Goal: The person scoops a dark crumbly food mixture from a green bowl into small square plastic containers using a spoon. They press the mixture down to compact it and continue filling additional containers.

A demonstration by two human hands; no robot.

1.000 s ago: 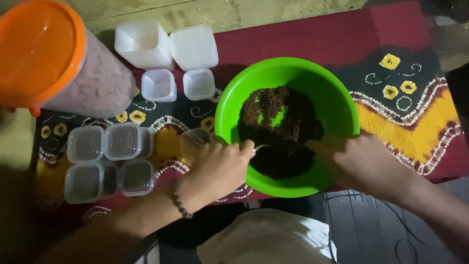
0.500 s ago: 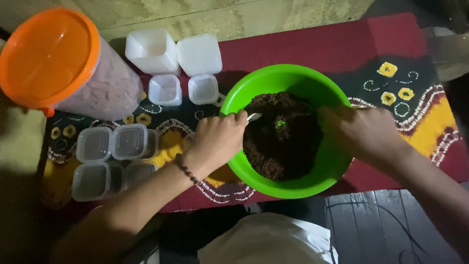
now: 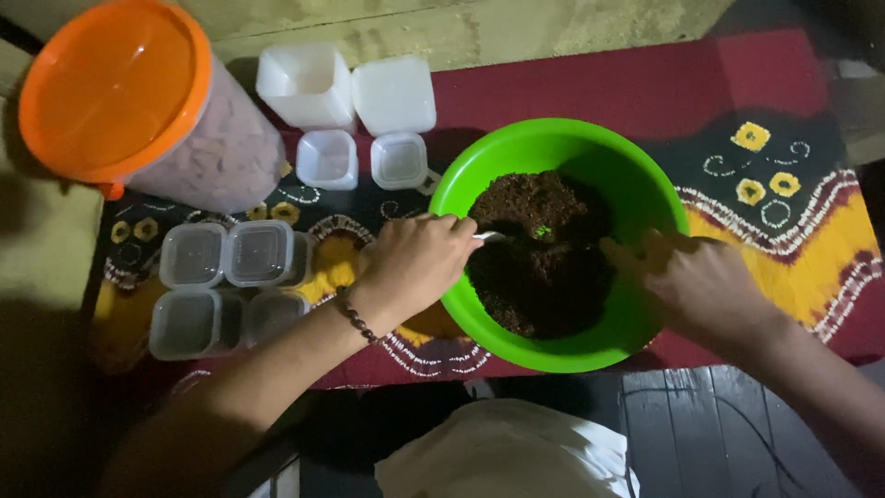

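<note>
A bright green bowl [image 3: 645, 198] holds a dark brown crumbly mass [image 3: 544, 254]. My left hand [image 3: 415, 263], with a bead bracelet at the wrist, grips a small white spoon [image 3: 489, 237] whose tip digs into the mass at the bowl's left rim. My right hand [image 3: 696, 281] reaches into the bowl from the right, fingers bent over the rim and touching the brown mass; whether it holds anything is hidden.
A patterned red, black and yellow cloth [image 3: 774, 120] covers the surface. Several small clear lidded tubs [image 3: 226, 254] sit at left, white square containers [image 3: 350, 92] at the back, and a tall jar with an orange lid [image 3: 115, 88] at far left.
The view has shifted slightly. My left hand with the spoon stays at the bowl's left rim, stirring the brown mass; my right hand has slid a little lower inside the bowl.
</note>
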